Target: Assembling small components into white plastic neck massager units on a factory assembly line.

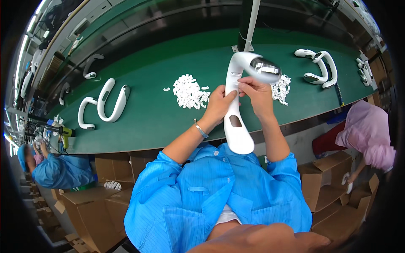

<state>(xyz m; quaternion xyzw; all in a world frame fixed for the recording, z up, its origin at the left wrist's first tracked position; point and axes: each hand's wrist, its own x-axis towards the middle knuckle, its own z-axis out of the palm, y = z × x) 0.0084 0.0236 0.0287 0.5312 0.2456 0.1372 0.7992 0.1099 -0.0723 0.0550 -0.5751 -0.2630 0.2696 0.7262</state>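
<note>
Both hands up on a white curved plastic housing (236, 122), held upright over the near edge of the green surface (152, 122). Left hand (217, 107) wrapped around its left side, fingers closed on it. Right hand (257, 95) pinching at its upper part, just below the shiny chrome head (265, 68). Behind the housing, two piles of small white parts (190, 92). Left of it, more white U-shaped housings (110, 101).

Open brown cardboard boxes (107, 166) stand under the near edge of the green tabletop (143, 126), left of the person. More flapped cardboard boxes (84, 211) sit lower left. Another open brown box (327, 181) stands at right, beside the pink-sleeved co-worker.
</note>
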